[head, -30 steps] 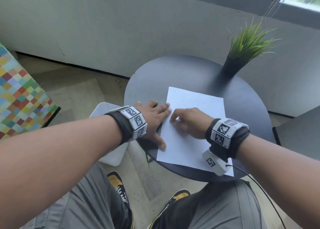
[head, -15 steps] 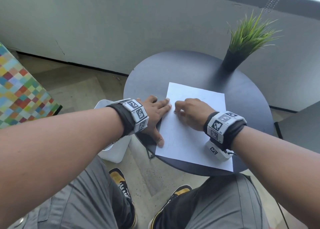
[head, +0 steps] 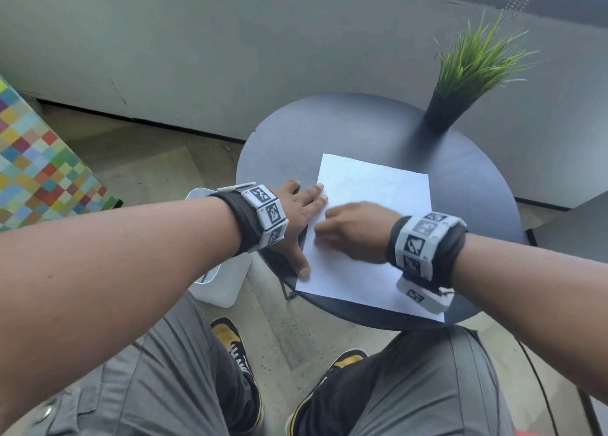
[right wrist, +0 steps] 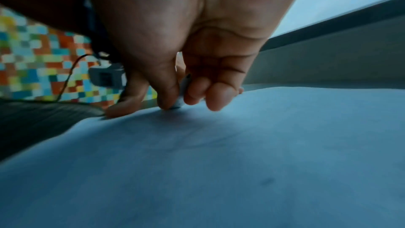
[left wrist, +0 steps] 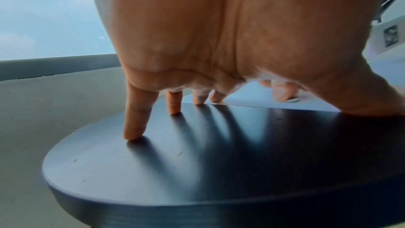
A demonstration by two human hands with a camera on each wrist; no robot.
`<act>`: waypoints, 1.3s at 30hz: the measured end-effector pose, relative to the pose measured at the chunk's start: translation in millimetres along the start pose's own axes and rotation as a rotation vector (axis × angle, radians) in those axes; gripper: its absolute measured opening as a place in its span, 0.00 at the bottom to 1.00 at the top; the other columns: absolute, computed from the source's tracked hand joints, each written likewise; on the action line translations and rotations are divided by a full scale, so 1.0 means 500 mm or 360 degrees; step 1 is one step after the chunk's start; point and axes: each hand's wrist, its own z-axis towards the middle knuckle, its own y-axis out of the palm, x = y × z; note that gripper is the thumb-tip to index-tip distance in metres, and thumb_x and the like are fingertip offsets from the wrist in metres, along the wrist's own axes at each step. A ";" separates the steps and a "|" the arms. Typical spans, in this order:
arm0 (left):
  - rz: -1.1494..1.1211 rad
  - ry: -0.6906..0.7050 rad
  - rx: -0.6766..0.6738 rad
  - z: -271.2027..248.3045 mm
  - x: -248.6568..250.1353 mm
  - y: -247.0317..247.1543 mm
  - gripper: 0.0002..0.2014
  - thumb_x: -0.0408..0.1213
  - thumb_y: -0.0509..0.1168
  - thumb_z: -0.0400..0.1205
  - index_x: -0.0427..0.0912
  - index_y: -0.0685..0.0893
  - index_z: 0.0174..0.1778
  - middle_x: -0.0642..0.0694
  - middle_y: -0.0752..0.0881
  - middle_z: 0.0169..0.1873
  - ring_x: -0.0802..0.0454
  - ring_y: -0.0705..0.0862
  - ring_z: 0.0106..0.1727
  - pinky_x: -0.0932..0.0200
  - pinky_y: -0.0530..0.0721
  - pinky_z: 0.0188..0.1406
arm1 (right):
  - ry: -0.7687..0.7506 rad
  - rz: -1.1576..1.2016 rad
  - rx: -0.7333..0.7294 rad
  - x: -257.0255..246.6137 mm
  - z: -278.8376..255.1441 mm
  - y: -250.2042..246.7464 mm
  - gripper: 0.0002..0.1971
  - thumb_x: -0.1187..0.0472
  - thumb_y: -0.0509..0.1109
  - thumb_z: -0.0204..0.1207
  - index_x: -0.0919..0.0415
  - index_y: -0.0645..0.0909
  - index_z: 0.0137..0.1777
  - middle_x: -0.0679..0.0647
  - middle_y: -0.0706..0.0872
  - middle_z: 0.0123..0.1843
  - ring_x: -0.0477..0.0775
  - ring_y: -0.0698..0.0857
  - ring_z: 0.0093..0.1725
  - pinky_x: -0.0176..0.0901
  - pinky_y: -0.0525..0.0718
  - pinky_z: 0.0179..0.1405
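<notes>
The paper sheet (head: pixel 371 185) lies at the desk's (head: pixel 329 123) near edge; the left hand (head: pixel 296 218) presses its left edge with straight, spread fingers, while the right hand (head: pixel 355 231) fingers pinch a small white block (right wrist: pixel 183 91) against the sheet

No word or number can be read. The left wristband (head: pixel 263 213), at nine o'clock from the sheet of paper (head: pixel 375 185), carries black-and-white square code markers, not letters. So does the right wristband (head: pixel 424 241), at four o'clock from the sheet. White lettering on the left shoe (head: pixel 238 353), at six o'clock from the table (head: pixel 362 126), is too blurred to read. Faint marks on the sheet are illegible.
</notes>
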 end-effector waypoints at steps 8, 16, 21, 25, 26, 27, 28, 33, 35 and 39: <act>0.0043 -0.0009 -0.0004 -0.001 0.006 -0.001 0.72 0.80 0.70 0.59 0.49 0.38 0.88 0.52 0.38 0.88 0.38 0.48 0.86 0.38 0.65 0.79 | -0.0080 0.0004 -0.0047 -0.039 -0.010 0.006 0.09 0.54 0.59 0.83 0.54 0.79 0.54 0.53 0.78 0.45 0.55 0.77 0.45 0.50 0.76 0.43; 0.0026 -0.0003 0.0001 0.004 0.003 0.002 0.73 0.80 0.71 0.58 0.49 0.37 0.88 0.51 0.38 0.88 0.36 0.49 0.85 0.36 0.64 0.79 | 0.0248 -0.0114 0.0035 -0.011 0.001 -0.001 0.08 0.55 0.59 0.82 0.51 0.78 0.55 0.55 0.82 0.49 0.60 0.81 0.50 0.50 0.79 0.46; 0.0041 0.0007 0.0001 0.004 0.004 0.001 0.72 0.79 0.71 0.58 0.52 0.37 0.88 0.50 0.38 0.88 0.36 0.48 0.85 0.37 0.63 0.80 | 0.0089 -0.0081 -0.0056 -0.031 -0.012 -0.005 0.09 0.51 0.59 0.83 0.49 0.79 0.56 0.52 0.80 0.47 0.57 0.80 0.45 0.52 0.82 0.45; -0.0016 0.0040 0.0040 -0.002 0.001 0.005 0.68 0.78 0.73 0.58 0.61 0.40 0.87 0.50 0.40 0.88 0.36 0.49 0.85 0.31 0.70 0.73 | 0.0537 -0.0078 0.0086 0.040 0.007 -0.007 0.09 0.52 0.58 0.81 0.46 0.80 0.53 0.53 0.84 0.49 0.61 0.83 0.51 0.49 0.81 0.43; -0.0023 0.0037 0.0050 -0.004 0.000 0.008 0.68 0.78 0.72 0.58 0.60 0.41 0.87 0.51 0.39 0.88 0.37 0.48 0.86 0.31 0.70 0.74 | 0.0532 -0.0110 0.0096 0.034 0.007 -0.006 0.09 0.53 0.58 0.81 0.48 0.80 0.53 0.54 0.85 0.49 0.61 0.82 0.51 0.48 0.80 0.43; -0.0030 0.0036 0.0056 -0.005 -0.001 0.010 0.68 0.78 0.72 0.58 0.60 0.42 0.87 0.51 0.39 0.88 0.38 0.47 0.86 0.31 0.69 0.74 | 0.0504 -0.0115 0.0075 0.019 0.003 -0.005 0.09 0.55 0.58 0.81 0.49 0.79 0.54 0.55 0.84 0.49 0.61 0.82 0.51 0.48 0.79 0.43; -0.0032 0.0036 0.0056 -0.007 0.000 0.011 0.68 0.78 0.72 0.59 0.59 0.41 0.88 0.51 0.39 0.88 0.38 0.46 0.86 0.31 0.67 0.76 | 0.0410 -0.0105 0.0043 -0.003 -0.005 -0.004 0.09 0.57 0.58 0.81 0.50 0.79 0.56 0.55 0.83 0.50 0.61 0.82 0.51 0.49 0.79 0.45; 0.0002 0.0018 -0.0023 -0.006 0.007 0.009 0.70 0.79 0.71 0.60 0.56 0.35 0.88 0.50 0.35 0.88 0.34 0.39 0.87 0.30 0.59 0.80 | -0.0127 -0.0050 -0.0110 -0.073 -0.050 0.005 0.11 0.55 0.59 0.83 0.50 0.79 0.61 0.52 0.79 0.49 0.56 0.79 0.45 0.48 0.77 0.41; -0.0014 0.0012 -0.0064 -0.002 0.007 0.007 0.71 0.79 0.71 0.59 0.56 0.33 0.87 0.50 0.33 0.87 0.33 0.37 0.87 0.28 0.56 0.80 | -0.0009 -0.0059 -0.0028 -0.044 -0.041 0.005 0.13 0.53 0.57 0.84 0.49 0.80 0.62 0.51 0.81 0.50 0.56 0.82 0.50 0.48 0.78 0.46; -0.0031 0.0009 -0.0098 0.005 0.005 0.008 0.74 0.80 0.72 0.56 0.57 0.31 0.86 0.49 0.31 0.87 0.32 0.37 0.87 0.25 0.54 0.82 | 0.0316 -0.0005 0.0136 -0.017 -0.028 0.012 0.11 0.53 0.57 0.83 0.52 0.81 0.55 0.53 0.84 0.48 0.60 0.83 0.51 0.49 0.80 0.47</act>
